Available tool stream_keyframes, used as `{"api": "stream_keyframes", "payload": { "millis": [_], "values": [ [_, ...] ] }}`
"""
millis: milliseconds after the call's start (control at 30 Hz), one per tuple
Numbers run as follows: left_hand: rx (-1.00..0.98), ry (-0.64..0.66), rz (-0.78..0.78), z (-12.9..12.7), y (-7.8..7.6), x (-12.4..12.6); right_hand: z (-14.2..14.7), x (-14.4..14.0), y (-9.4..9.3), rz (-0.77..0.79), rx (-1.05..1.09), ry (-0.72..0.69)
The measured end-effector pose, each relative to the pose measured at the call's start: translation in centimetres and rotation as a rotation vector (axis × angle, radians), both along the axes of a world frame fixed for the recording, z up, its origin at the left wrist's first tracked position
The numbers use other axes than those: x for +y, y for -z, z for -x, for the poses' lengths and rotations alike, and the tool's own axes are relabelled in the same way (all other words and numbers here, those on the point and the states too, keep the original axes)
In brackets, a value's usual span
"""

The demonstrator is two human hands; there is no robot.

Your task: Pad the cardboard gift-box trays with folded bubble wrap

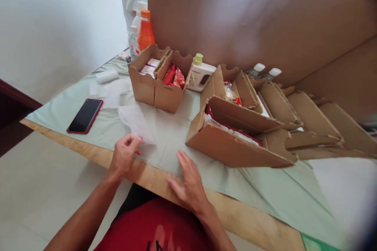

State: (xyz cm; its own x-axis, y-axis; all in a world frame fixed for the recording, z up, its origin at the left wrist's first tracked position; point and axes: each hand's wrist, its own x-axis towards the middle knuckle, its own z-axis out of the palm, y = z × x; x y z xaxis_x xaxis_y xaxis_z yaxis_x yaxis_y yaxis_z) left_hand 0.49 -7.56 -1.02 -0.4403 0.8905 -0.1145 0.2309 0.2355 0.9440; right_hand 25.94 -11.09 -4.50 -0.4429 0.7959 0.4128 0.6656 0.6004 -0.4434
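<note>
My left hand (125,155) pinches the near corner of a thin white paper sheet (135,121) that lies on the pale green table cover (176,133). My right hand (190,184) rests flat with fingers apart on the cover near the table's front edge, holding nothing. Just beyond the right hand lies a long cardboard tray (235,147) with white and red packets inside.
A red-cased phone (85,115) lies at the left. Two small cardboard boxes (156,82) hold packets; a white bottle with a green cap (200,72) stands behind them. An orange bottle (145,31) and clear bottles stand further back. More cardboard dividers (303,117) and a tall cardboard wall (265,19) are at the right.
</note>
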Motion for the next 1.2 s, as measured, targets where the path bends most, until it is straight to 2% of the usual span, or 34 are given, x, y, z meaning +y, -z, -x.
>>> {"api": "stream_keyframes", "payload": {
  "millis": [67, 133, 233, 300, 433, 533, 600, 667, 767, 867, 933, 1000, 1067, 1200],
  "values": [
    [-0.049, 0.118, 0.015, -3.3, 0.0, -2.8, 2.0, 0.6, -0.4, 0.012, -0.020, -0.080],
    [-0.089, 0.295, -0.008, -5.8, -0.2, -5.1, 2.3, 0.9, -0.3, -0.002, -0.021, -0.099],
    [-0.079, 0.566, -0.066, -7.4, -0.5, -7.8, -0.4, 0.7, 0.0, 0.007, -0.001, -0.054],
    [-0.033, 0.657, -0.084, -7.4, -0.4, -8.8, -3.7, 0.2, -0.1, 0.048, -0.008, -0.014],
    [0.087, 0.713, -0.133, -6.6, 0.1, -8.5, -12.0, -1.3, -0.9, 0.179, -0.195, 0.098],
    [0.242, 0.731, -0.254, -6.8, 0.2, -6.5, -17.7, -3.1, -2.1, 0.220, -0.361, 0.352],
    [0.378, 0.760, -0.371, -7.4, 0.1, -4.8, -19.7, -4.3, -3.0, 0.167, -0.373, 0.527],
    [0.515, 0.807, -0.502, -8.4, 0.2, -3.2, -19.1, -5.0, -3.7, 0.090, -0.297, 0.584],
    [0.675, 0.927, -0.645, -9.9, 1.0, -1.3, -13.5, -4.5, -3.7, 0.035, -0.159, 0.406],
    [0.808, 1.061, -0.625, -10.4, 2.8, 0.3, -6.7, -2.5, -2.1, 0.093, -0.162, 0.200],
    [0.831, 1.127, -0.567, -9.9, 3.9, 1.3, -4.6, -1.6, -0.8, 0.151, -0.188, 0.143],
    [0.769, 1.176, -0.516, -8.9, 4.4, 2.0, -5.4, -1.9, 0.2, 0.190, -0.191, 0.117],
    [0.681, 1.193, -0.476, -7.8, 4.4, 2.2, -8.1, -3.4, 0.6, 0.210, -0.164, 0.143],
    [0.632, 1.174, -0.479, -6.0, 3.7, 1.8, -13.2, -6.7, -0.3, 0.225, -0.131, 0.259]
  ]
}}
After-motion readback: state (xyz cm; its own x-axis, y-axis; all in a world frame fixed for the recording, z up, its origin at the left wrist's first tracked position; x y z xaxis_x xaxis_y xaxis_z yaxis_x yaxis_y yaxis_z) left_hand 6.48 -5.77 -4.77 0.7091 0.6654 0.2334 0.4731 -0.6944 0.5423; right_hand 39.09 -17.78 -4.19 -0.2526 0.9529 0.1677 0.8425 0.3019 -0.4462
